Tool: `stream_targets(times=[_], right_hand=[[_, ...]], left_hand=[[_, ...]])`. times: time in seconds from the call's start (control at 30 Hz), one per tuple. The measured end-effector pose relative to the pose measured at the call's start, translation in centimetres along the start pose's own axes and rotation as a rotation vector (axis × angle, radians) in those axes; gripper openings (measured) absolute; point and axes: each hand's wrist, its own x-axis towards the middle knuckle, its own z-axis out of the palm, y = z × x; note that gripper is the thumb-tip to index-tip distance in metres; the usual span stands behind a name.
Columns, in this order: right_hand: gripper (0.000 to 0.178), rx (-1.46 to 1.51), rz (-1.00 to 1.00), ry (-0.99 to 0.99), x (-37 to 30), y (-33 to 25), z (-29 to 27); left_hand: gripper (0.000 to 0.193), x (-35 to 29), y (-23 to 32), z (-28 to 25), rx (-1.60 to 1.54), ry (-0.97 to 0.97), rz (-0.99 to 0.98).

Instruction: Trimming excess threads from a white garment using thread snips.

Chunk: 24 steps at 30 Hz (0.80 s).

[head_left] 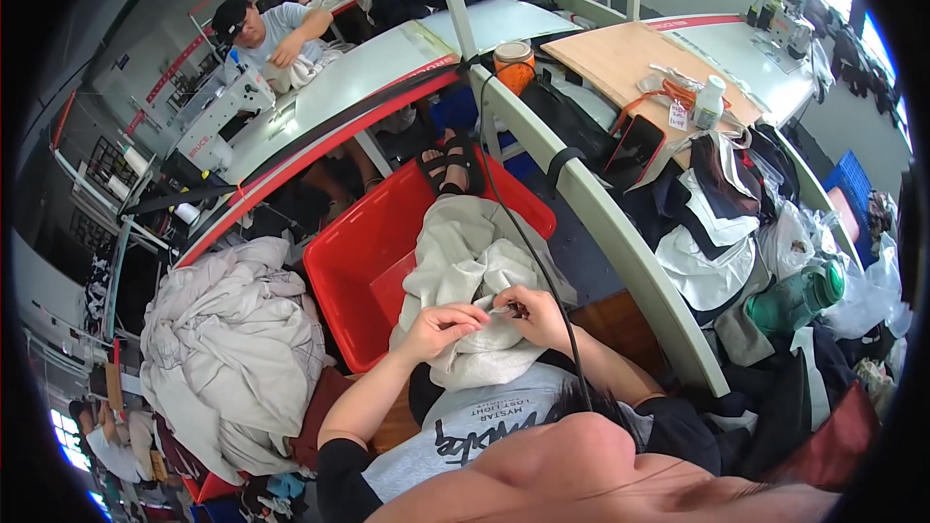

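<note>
Cream cloth (463,266) lies bunched over my lap and legs, hanging toward the red tub in front of me. My left hand (444,331) is closed in a pinch, thumb and forefinger together on a bit of the cloth. Close beside it, my right hand (539,318) has its fingers curled around a small dark tool (518,311), mostly hidden, whose kind I cannot make out. Both hands meet just above the cloth, fingertips nearly touching.
A red plastic tub (351,276) stands ahead, my sandalled foot (450,167) at its far rim. Left is a big heap of cream garments (232,349). A pale metal frame bar (620,218) slants past on the right. Across the table, a person (262,39) works at a sewing machine (228,111).
</note>
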Motion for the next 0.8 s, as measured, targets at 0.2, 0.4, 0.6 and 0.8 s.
stream_targets(times=[0.2, 0.4, 0.6, 0.8], right_hand=[[0.025, 0.000, 0.071, -0.065, 0.0, -0.2, 0.1], [0.027, 0.025, 0.056, 0.009, -0.3, -1.1, 2.0], [0.015, 0.151, 0.201, 0.069, -0.9, -2.5, 3.3], [0.023, 0.113, 0.017, -0.012, -0.2, -4.2, 3.4]], left_hand=[[0.018, 0.1, -0.7, 0.2, -0.410, 0.190, -0.429], [0.016, 0.3, 2.1, 0.1, 0.019, 0.068, -0.379], [0.017, -1.9, 2.4, -1.4, -0.062, 0.072, -0.567], [0.015, -2.5, 5.0, 1.1, -0.021, 0.004, -0.480]])
